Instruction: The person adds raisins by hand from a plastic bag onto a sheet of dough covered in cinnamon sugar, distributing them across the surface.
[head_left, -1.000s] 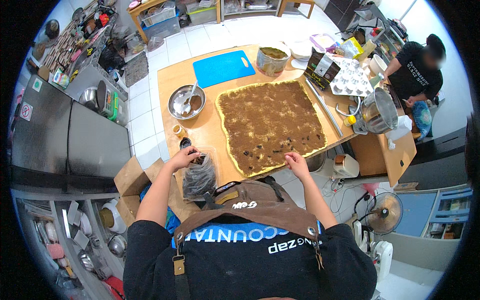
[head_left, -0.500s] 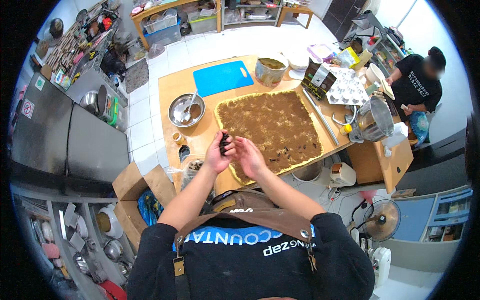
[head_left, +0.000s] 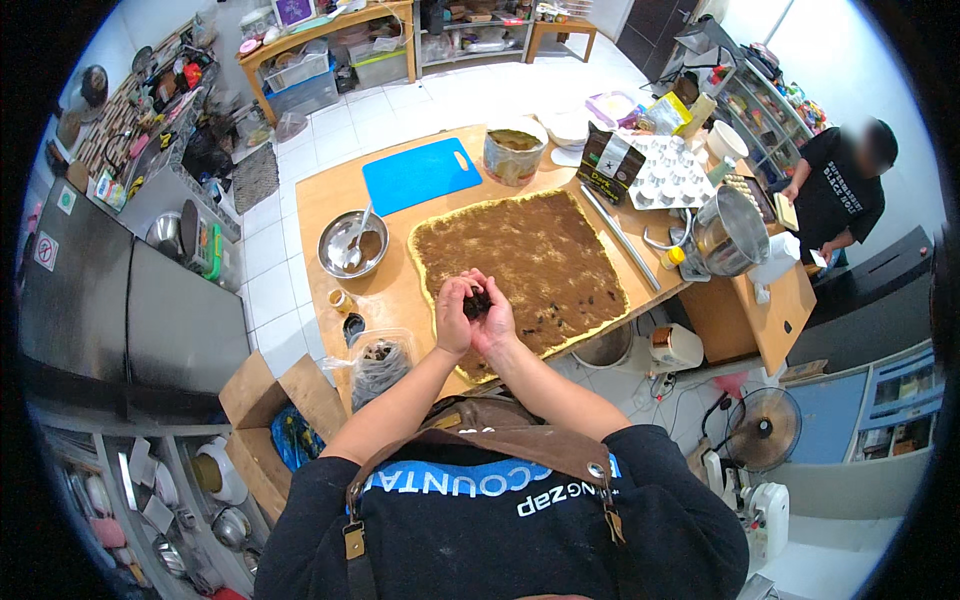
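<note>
I record: surface (head_left: 325, 195), smooth wood; bowl (head_left: 331, 240), glossy metal; cutting board (head_left: 420, 176), smooth plastic; dough sheet (head_left: 530, 245), matt, powdery; my apron (head_left: 530, 446), matt cloth.

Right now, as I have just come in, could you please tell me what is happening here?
A person holds a clump of dark pieces in the left hand and right hand, cupped together above a brown-topped dough sheet. Some similar bits lie along its near right edge; most of the sheet has none. A plastic bag stands by the left forearm. Another person stands at the right.
</note>
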